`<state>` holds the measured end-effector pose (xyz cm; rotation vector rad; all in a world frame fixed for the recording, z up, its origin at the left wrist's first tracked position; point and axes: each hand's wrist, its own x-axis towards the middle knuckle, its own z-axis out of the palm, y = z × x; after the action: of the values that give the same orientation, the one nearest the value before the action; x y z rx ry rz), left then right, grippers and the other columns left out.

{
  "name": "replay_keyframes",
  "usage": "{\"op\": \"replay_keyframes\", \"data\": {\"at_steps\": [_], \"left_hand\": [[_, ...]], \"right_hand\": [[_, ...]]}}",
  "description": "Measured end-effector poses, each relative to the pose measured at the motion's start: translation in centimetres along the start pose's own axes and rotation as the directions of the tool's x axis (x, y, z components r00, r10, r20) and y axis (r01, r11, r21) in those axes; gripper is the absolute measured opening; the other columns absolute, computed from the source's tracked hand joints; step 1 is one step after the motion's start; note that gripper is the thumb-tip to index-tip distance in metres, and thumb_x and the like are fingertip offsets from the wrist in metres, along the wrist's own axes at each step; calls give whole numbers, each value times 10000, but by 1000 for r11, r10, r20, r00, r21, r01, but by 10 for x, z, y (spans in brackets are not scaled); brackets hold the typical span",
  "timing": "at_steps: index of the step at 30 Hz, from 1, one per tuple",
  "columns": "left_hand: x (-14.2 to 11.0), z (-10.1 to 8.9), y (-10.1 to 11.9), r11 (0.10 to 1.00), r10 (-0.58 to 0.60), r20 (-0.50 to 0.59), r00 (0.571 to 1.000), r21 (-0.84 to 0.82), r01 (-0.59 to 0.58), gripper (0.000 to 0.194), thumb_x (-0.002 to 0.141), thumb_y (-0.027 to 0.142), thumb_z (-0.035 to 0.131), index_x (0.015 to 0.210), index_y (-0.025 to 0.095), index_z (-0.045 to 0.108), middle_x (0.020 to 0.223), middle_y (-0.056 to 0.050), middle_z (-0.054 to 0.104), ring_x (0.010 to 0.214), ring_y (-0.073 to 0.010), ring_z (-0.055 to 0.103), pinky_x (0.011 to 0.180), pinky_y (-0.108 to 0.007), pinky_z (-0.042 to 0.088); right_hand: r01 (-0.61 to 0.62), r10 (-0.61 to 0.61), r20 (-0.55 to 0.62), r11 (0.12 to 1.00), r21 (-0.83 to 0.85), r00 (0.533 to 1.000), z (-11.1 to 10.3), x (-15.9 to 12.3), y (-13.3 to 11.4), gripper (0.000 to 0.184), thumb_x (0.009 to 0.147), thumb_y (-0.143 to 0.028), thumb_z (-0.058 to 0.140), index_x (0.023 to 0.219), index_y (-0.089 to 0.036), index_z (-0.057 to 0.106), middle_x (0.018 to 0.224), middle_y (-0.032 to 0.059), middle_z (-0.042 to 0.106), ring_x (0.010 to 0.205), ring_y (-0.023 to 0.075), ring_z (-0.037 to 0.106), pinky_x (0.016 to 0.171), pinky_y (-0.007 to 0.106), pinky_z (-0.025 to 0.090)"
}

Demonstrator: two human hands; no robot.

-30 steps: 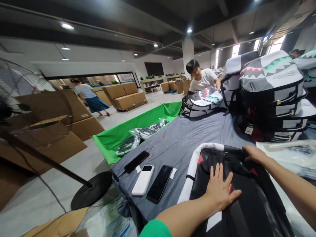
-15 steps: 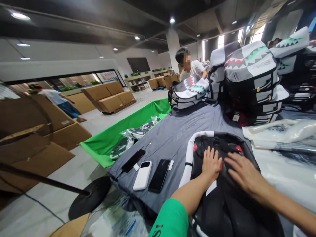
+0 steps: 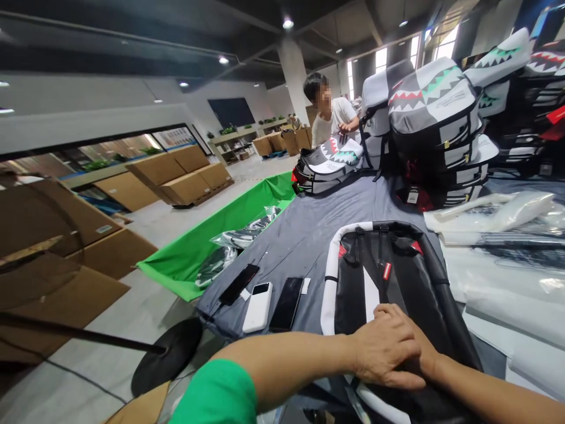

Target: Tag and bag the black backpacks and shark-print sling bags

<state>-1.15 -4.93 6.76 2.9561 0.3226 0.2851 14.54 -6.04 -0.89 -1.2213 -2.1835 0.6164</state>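
A black backpack (image 3: pixel 408 271) with a white edge lies on the grey cloth, its shoulder straps facing up. A small red label (image 3: pixel 387 271) and a white strip (image 3: pixel 371 294) show on it. My left hand (image 3: pixel 384 347) reaches across the lower half of the backpack, its thumb apart from the fingers. Partly under it is my right hand (image 3: pixel 421 344), fingers stretched over the backpack and pointing left; the left hand hides much of it. Neither hand grips anything that I can see.
Two dark phones (image 3: pixel 286 303) (image 3: pixel 238 284) and a white power bank (image 3: pixel 257 307) lie left of the backpack. Clear plastic bags (image 3: pixel 507 265) lie to its right. Shark-patterned backpacks (image 3: pixel 435 100) are stacked behind, near a person (image 3: pixel 333 112). A green bin (image 3: pixel 176 265) flanks the table.
Both hands have slid down the backpack toward me and now overlap, the left crossing over the right. The red label and straps are uncovered. The far person's hand has risen off a backpack.
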Motion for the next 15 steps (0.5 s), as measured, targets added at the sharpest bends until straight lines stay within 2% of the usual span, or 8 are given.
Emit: {"op": "replay_keyframes", "data": {"at_steps": [2, 4, 6, 9, 13, 14, 15], "left_hand": [[-2, 5, 4, 986, 160, 107, 981, 34, -164, 386, 930, 541, 536, 916, 185, 684, 892, -76, 664, 919, -256, 584, 865, -409, 446], [-6, 18, 0, 973, 224, 148, 963, 18, -229, 235, 921, 391, 548, 847, 221, 693, 832, -40, 665, 887, -233, 593, 816, -381, 437], [-12, 33, -3, 978, 198, 160, 967, 30, -205, 182, 897, 308, 557, 820, 227, 700, 803, -24, 665, 844, -216, 599, 772, -370, 432], [-16, 45, -5, 980, 149, 196, 969, 102, -171, 173, 884, 319, 587, 856, 199, 708, 814, -35, 674, 805, -210, 602, 763, -367, 441], [-7, 33, -10, 954, 216, 283, 934, 142, -263, 241, 934, 390, 539, 924, 218, 708, 897, -35, 699, 896, -206, 631, 891, -342, 452], [-4, 29, -13, 957, 188, 278, 942, 164, -239, 297, 951, 436, 516, 971, 211, 709, 956, -46, 711, 959, -212, 631, 950, -343, 444], [-2, 25, -17, 966, 112, 241, 964, 200, -162, 380, 961, 500, 500, 1056, 192, 702, 1054, -69, 715, 1048, -230, 620, 1015, -360, 426]], "right_hand": [[-9, 9, 1, 1000, 16, 1000, -1, 3, 0, 204, 949, -231, 442, 1028, -266, 627, 1052, 36, 634, 984, 222, 599, 883, 377, 539], [-34, 35, -15, 998, 61, 999, -1, 7, -1, 227, 981, -226, 389, 975, -267, 612, 1038, 32, 634, 963, 204, 585, 862, 361, 532], [-54, 60, -43, 991, 120, 997, 0, 11, -1, 250, 997, -230, 360, 929, -264, 599, 1002, 28, 636, 930, 195, 571, 834, 353, 525], [-28, 45, -88, 983, 180, 995, 2, 15, -1, 238, 983, -240, 377, 883, -258, 593, 967, 31, 648, 910, 200, 575, 824, 365, 526], [55, -17, -173, 975, 216, 985, -10, 17, -1, 244, 971, -276, 369, 986, -248, 611, 959, 56, 678, 890, 198, 640, 820, 353, 566], [70, -25, -202, 973, 218, 979, -17, 17, 1, 257, 978, -296, 365, 1027, -244, 612, 977, 65, 682, 900, 198, 654, 829, 348, 572], [72, -20, -244, 975, 208, 970, -27, 17, 4, 266, 988, -324, 368, 1060, -242, 611, 1000, 73, 683, 919, 201, 663, 845, 348, 572]]}}
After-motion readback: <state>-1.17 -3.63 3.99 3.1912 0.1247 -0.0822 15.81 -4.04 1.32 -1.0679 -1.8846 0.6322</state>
